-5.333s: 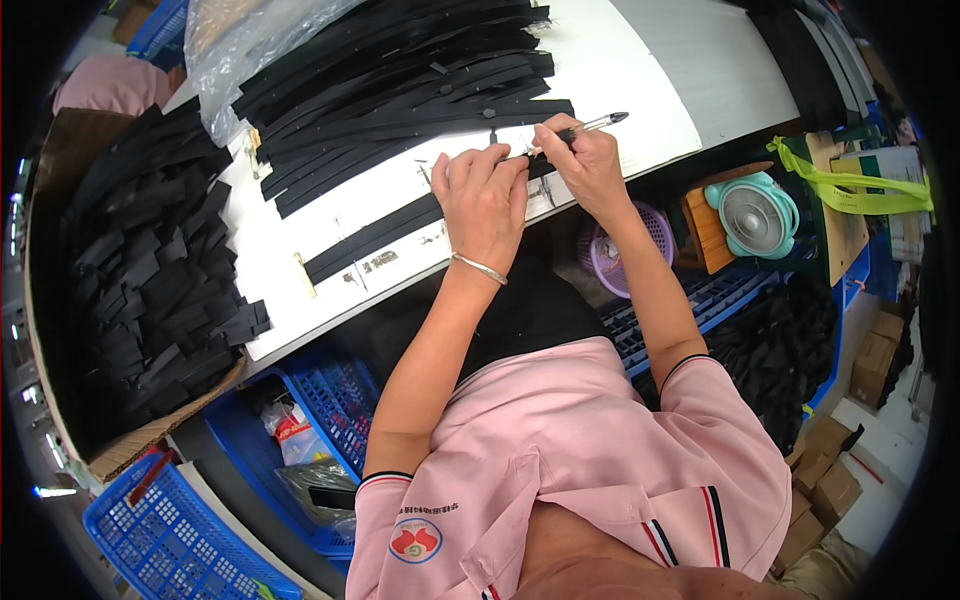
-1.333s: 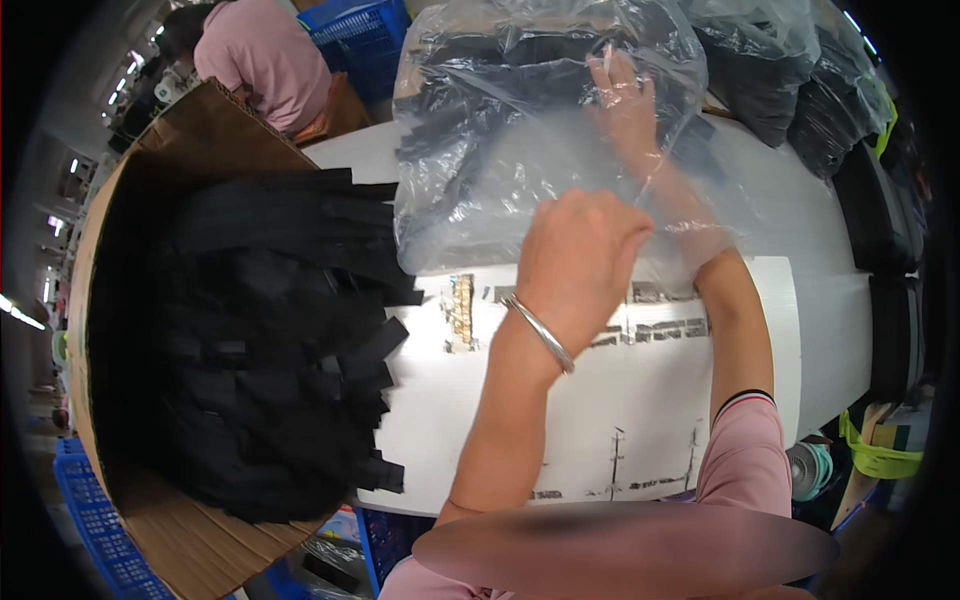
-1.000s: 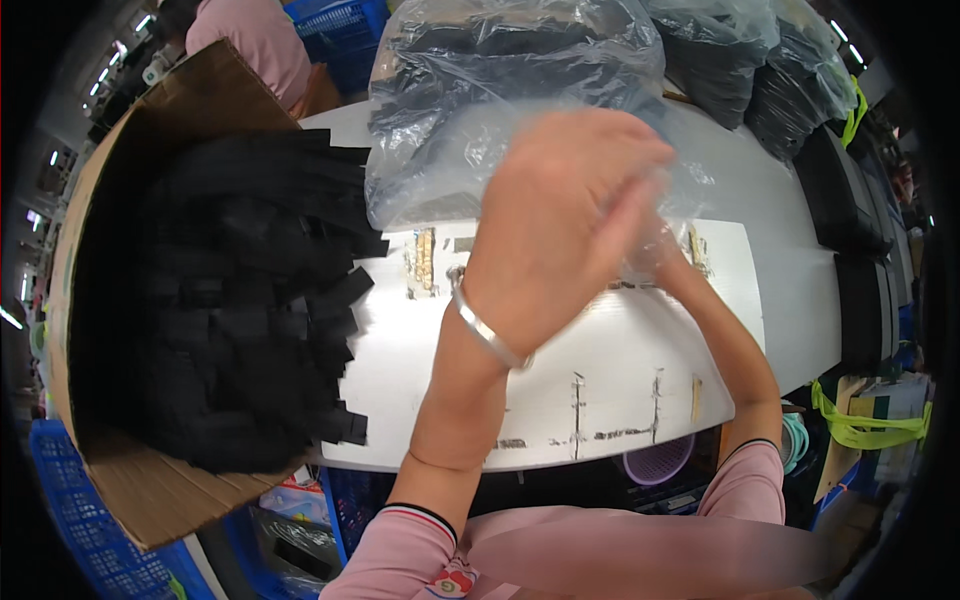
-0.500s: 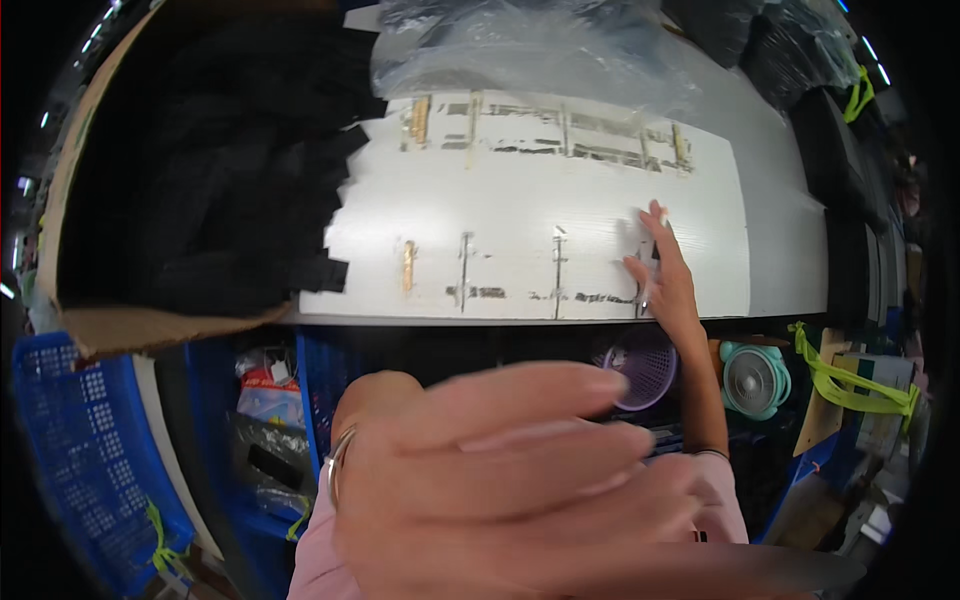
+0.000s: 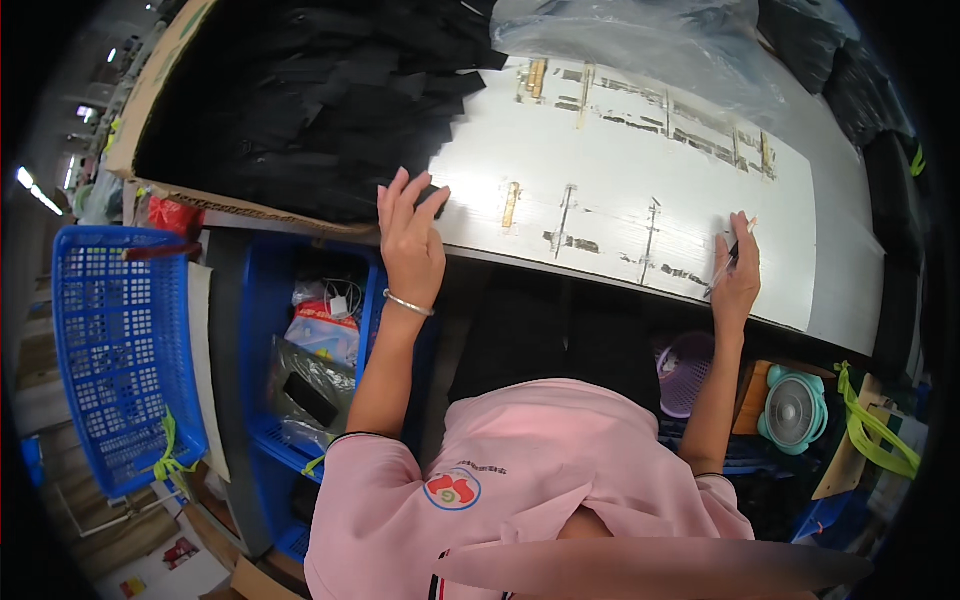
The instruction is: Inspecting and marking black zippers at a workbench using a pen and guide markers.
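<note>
My left hand [image 5: 412,245], with a silver bangle at the wrist, is at the table's front edge with its fingers apart. Its fingertips are beside the heap of flat black fabric-like pieces [image 5: 330,120]; whether they touch one is unclear. At the right part of the white board [image 5: 610,160], my right hand [image 5: 738,280] is curled around a thin tool [image 5: 734,256], part dark and part silvery. Its kind is too small to make out. Rows of worn tape and dark marks run along the board.
A cardboard box side [image 5: 250,208] borders the black heap. Clear plastic sheeting [image 5: 640,40] lies at the back. Blue crates [image 5: 130,350] stand left and below the table. A purple basket [image 5: 684,375] and a teal fan [image 5: 795,410] are under its right side.
My left hand has moved from close in front of the camera to the edge by the black pieces. My right hand stays over the board's right part. The view has shifted and turned.
</note>
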`<state>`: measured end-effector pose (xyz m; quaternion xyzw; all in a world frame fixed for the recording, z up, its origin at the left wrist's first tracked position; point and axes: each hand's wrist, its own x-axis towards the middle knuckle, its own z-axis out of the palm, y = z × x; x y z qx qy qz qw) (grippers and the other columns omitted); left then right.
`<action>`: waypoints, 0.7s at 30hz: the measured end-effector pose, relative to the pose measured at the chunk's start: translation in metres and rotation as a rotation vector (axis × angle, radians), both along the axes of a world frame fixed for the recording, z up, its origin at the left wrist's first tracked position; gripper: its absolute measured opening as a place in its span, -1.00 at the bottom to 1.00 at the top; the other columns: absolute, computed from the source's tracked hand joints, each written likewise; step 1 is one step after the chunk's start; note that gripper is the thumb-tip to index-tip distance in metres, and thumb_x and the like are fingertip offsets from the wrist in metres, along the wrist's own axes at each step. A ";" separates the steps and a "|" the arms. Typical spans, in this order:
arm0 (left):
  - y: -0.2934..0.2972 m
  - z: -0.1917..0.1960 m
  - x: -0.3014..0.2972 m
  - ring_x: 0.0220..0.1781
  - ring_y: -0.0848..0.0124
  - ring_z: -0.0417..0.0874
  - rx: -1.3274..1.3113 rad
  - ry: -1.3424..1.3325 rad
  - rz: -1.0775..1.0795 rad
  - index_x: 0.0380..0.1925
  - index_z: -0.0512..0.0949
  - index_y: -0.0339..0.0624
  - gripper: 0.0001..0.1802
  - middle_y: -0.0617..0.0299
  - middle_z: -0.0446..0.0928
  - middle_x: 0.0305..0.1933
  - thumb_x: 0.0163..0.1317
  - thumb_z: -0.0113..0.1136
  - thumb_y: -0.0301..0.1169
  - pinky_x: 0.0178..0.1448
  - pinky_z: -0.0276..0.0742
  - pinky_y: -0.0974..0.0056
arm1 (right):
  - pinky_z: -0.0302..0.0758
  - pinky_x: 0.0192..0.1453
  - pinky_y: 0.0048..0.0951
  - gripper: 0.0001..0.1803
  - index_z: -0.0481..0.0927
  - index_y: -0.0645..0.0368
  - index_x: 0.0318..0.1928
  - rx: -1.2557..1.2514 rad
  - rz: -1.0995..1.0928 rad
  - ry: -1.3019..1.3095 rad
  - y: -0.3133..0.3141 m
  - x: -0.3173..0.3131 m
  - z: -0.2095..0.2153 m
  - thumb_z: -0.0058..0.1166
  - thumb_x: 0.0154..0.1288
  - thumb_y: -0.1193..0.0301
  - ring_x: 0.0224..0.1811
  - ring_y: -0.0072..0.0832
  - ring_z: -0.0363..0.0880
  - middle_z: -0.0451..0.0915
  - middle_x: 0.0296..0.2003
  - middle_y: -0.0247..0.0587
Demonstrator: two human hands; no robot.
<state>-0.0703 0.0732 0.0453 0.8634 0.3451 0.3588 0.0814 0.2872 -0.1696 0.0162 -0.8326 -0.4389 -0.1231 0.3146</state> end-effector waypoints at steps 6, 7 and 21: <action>-0.001 0.009 0.003 0.48 0.00 0.44 0.029 -0.072 0.064 -0.03 0.73 -0.18 -0.53 0.09 0.62 0.21 0.14 0.02 -0.76 0.66 0.05 -0.17 | 0.50 0.36 -0.13 -0.55 0.51 0.13 0.34 -0.021 -0.051 0.004 0.001 -0.002 -0.003 0.16 0.47 0.47 0.30 -0.02 0.55 0.60 0.26 -0.04; -0.004 0.006 0.003 0.48 0.02 0.45 0.009 -0.086 0.071 -0.04 0.73 -0.16 -0.59 0.10 0.63 0.20 0.20 0.08 -0.73 0.66 0.04 -0.17 | 0.50 0.36 -0.13 -0.55 0.51 0.13 0.34 -0.012 -0.049 0.004 0.000 -0.002 -0.003 0.16 0.47 0.47 0.30 -0.02 0.55 0.60 0.26 -0.04; 0.017 0.032 0.031 0.50 -0.02 0.40 0.064 -0.155 0.062 -0.09 0.75 -0.13 -0.72 0.10 0.63 0.18 0.22 0.26 -0.60 0.66 -0.05 -0.21 | 0.50 0.32 -0.10 -0.56 0.50 0.06 0.35 -0.042 -0.039 -0.029 0.000 -0.001 -0.002 0.12 0.52 0.42 0.31 0.01 0.54 0.57 0.28 -0.01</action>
